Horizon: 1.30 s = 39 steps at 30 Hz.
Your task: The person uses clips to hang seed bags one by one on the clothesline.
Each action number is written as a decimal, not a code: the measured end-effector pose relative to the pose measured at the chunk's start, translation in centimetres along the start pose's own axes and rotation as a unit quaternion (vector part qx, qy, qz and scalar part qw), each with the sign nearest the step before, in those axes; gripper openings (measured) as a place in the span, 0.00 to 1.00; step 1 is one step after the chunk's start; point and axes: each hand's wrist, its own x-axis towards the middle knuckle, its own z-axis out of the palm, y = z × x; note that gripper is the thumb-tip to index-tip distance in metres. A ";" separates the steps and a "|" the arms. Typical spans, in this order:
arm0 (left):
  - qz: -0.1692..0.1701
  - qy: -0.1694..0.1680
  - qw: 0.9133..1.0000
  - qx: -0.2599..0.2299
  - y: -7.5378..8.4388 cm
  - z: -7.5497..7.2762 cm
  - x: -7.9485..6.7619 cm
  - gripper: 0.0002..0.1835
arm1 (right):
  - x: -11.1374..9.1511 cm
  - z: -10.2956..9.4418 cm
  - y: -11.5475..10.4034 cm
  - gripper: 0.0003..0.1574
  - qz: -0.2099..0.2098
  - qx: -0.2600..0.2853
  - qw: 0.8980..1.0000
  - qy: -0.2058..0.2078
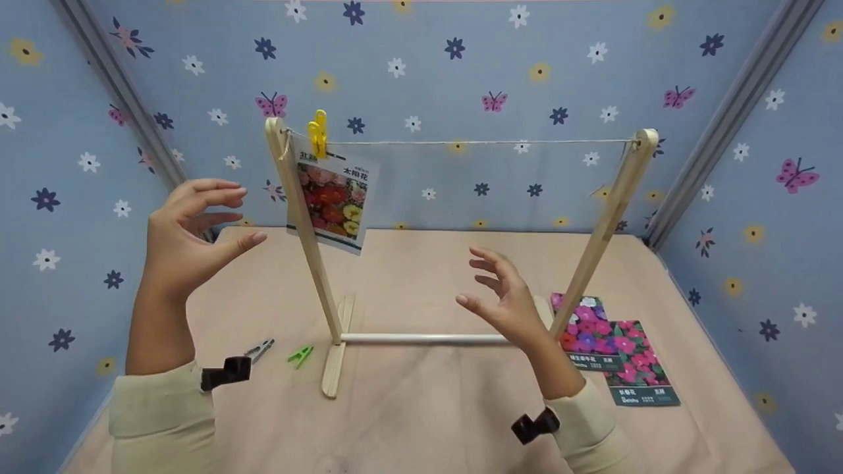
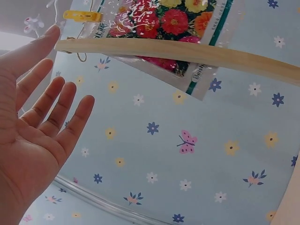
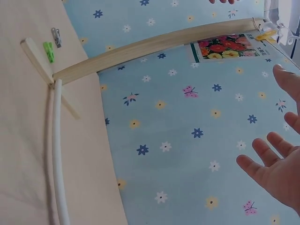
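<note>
Now the seed packet (image 1: pixel 336 201) hangs tilted from the string (image 1: pixel 461 142) by a yellow peg (image 1: pixel 319 137); the left hand (image 1: pixel 188 240) and right hand (image 1: pixel 507 303) hold nothing, fingers loosely bent; the peg's bite is hard to see, so a weak pinch or bumped post (image 1: pixel 314 266) could drop it.

Head cam looks fwd & down from above/behind L hand (image 1: pixel 191 240) & R hand (image 1: pixel 507 303), far enough back to fit nearly the whole rack (image 1: pixel 606 224) betw. & beyond them. L wrist cam, v. close in, faces out past its hand to the patterned wall (image 2: pixel 197 178); R wrist cam, also close, is turned sideways, and both share the L post (image 2: pixel 154 48) & clipped pkt (image 1: pixel 336 204) beyond the hands.
</note>
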 end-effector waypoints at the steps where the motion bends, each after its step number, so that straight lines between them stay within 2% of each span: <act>1: 0.002 0.001 1.000 0.001 -0.2 0.0 -0.3 0.26 | -0.2 -0.2 0.1 0.45 -0.002 -0.004 1.000 -0.001; 7: 0.014 -0.002 1.000 -0.026 -1.4 0.0 -2.4 0.27 | -1.3 -1.5 0.0 0.42 -0.015 0.001 1.000 -0.007; 13: 0.005 -0.004 0.999 -0.039 -2.4 0.1 -4.6 0.27 | -2.4 -2.5 -0.6 0.42 -0.031 -0.019 0.999 0.007; 19: 0.004 -0.004 0.999 -0.040 -1.2 0.9 -6.4 0.26 | -3.3 -3.0 -2.3 0.38 -0.045 -0.021 0.999 0.017; 22: -0.002 -0.007 0.999 -0.037 -0.7 1.3 -7.5 0.25 | -3.9 -3.6 -1.5 0.36 -0.050 -0.016 0.998 0.029; 27: -0.010 -0.012 1.000 -0.027 -1.1 1.9 -9.1 0.25 | -5.2 -4.9 0.6 0.34 -0.065 -0.017 0.996 0.051; 31: -0.011 -0.014 0.999 -0.029 -1.4 2.2 -10.1 0.25 | -6.1 -5.9 1.0 0.31 -0.075 -0.011 0.995 0.061; 39: -0.019 -0.014 0.999 -0.028 -2.0 2.9 -11.4 0.24 | -7.6 -7.6 1.7 0.28 -0.063 -0.003 0.994 0.095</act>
